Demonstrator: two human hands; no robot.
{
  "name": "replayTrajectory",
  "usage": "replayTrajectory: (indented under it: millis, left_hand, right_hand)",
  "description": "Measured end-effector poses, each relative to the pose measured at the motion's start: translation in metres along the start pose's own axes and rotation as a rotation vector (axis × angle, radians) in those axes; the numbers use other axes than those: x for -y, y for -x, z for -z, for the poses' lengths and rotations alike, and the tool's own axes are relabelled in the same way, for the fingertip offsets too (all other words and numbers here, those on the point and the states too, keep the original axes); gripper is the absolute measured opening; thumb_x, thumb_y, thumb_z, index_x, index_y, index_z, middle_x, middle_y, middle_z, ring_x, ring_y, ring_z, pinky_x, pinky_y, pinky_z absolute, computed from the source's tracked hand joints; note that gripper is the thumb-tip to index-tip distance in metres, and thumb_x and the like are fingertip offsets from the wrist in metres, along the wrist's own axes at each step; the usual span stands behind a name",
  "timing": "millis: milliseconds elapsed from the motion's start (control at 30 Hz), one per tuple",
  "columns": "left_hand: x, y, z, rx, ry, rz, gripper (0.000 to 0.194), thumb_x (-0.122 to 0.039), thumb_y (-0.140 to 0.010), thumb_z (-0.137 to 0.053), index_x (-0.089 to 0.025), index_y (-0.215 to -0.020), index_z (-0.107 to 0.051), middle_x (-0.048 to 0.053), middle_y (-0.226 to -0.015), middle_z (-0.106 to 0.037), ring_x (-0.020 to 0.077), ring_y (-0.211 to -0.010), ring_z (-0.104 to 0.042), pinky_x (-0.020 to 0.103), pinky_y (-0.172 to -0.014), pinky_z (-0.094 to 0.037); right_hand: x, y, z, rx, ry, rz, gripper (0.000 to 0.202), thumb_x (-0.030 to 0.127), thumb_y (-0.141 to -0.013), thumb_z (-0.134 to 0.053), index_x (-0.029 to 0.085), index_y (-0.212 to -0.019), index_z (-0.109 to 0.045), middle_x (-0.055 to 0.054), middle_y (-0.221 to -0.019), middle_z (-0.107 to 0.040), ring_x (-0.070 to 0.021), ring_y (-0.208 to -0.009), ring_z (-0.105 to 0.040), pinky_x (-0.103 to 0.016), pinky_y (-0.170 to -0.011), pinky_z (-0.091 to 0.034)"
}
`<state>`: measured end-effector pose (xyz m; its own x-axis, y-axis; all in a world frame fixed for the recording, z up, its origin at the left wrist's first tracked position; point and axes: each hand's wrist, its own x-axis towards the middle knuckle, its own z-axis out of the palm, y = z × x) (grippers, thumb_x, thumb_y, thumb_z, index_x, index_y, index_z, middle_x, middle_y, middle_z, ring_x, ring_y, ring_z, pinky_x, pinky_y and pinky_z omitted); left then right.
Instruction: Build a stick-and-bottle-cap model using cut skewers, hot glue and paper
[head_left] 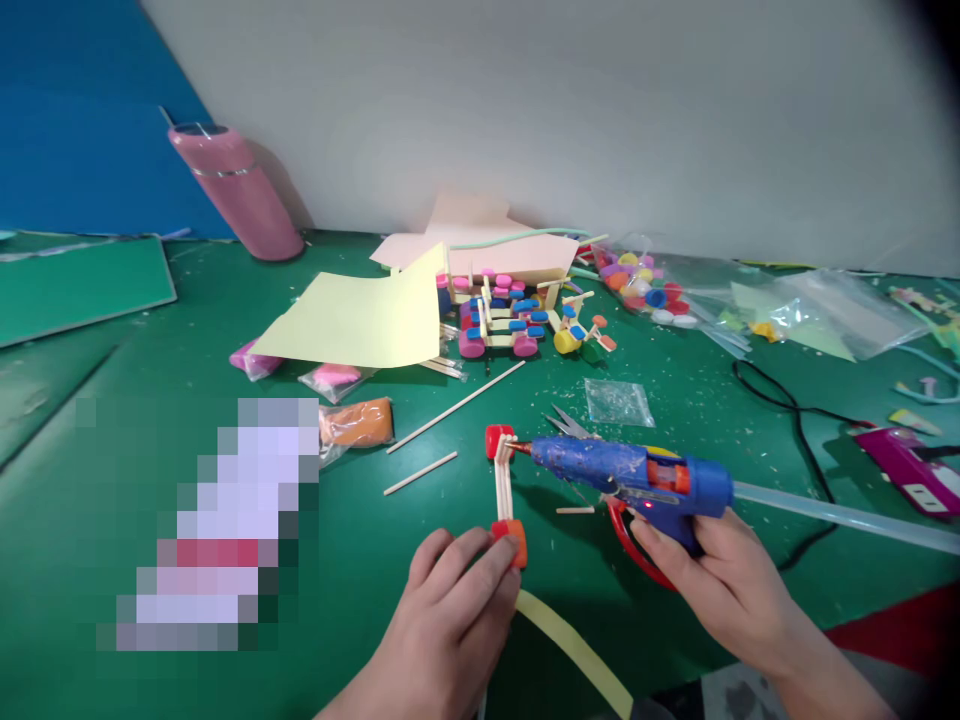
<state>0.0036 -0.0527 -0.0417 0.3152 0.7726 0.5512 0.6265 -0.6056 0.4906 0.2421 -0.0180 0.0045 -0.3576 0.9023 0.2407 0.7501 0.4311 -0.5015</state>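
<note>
My right hand is wrapped round the handle of a blue hot glue gun, a clear glue stick sticking out of its back. The gun's nozzle meets the far end of a small frame of pale wooden sticks, beside a red cap-like wheel. At the near end, the fingers of my left hand are closed on an orange-red wheel piece. Red-handled scissors lie partly hidden under the gun. A yellow paper strip curves out beside my left hand.
Two loose sticks lie on the green table, left of the frame. Small wheeled models stand behind, near yellow paper and a bag of coloured caps. A pink tumbler, wrapped orange clay and a purple power strip surround them.
</note>
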Motion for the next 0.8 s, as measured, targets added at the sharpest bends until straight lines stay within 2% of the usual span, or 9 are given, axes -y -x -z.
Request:
replayTrajectory:
  millis: [100,300,600,800]
  left_hand:
    - [0.0,0.001,-0.001,-0.004,-0.01,0.004,0.027,-0.017,-0.09,-0.038,-0.019,-0.094,-0.064,0.002,-0.097,-0.07,0.0166,-0.093,-0.056,0.032,-0.092,-0.029]
    - [-0.001,0.002,-0.003,-0.021,0.0,0.04,0.028,-0.018,-0.091,-0.037,-0.02,-0.094,-0.064,0.002,-0.095,-0.07,0.0158,-0.092,-0.057,0.031,-0.091,-0.03]
    - [-0.003,0.004,-0.005,-0.015,-0.006,0.091,0.028,-0.018,-0.09,-0.037,-0.022,-0.096,-0.064,0.002,-0.094,-0.07,0.0166,-0.093,-0.058,0.034,-0.092,-0.032]
    - [-0.003,0.004,-0.007,-0.059,-0.017,0.078,0.027,-0.018,-0.09,-0.038,-0.022,-0.095,-0.064,0.003,-0.089,-0.071,0.0158,-0.089,-0.059,0.033,-0.09,-0.034]
  right_hand:
    - [0.001,-0.001,-0.002,0.007,-0.006,-0.008,0.014,0.028,-0.086,-0.049,0.025,-0.098,-0.055,-0.001,-0.085,-0.065,-0.017,-0.073,-0.061,-0.025,-0.072,-0.052]
    - [-0.001,0.002,-0.004,0.026,0.037,-0.064,0.017,0.034,-0.085,-0.048,0.021,-0.087,-0.058,-0.005,-0.077,-0.065,-0.0203,-0.066,-0.061,-0.034,-0.071,-0.053]
    - [-0.009,0.009,0.002,0.028,0.026,-0.026,0.012,0.028,-0.083,-0.052,0.021,-0.086,-0.061,-0.004,-0.078,-0.071,-0.0207,-0.067,-0.067,-0.025,-0.055,-0.055]
    - [-0.006,0.007,0.0,0.01,0.03,-0.025,0.013,0.029,-0.084,-0.051,0.021,-0.091,-0.059,-0.005,-0.082,-0.07,-0.0216,-0.072,-0.067,-0.027,-0.061,-0.055]
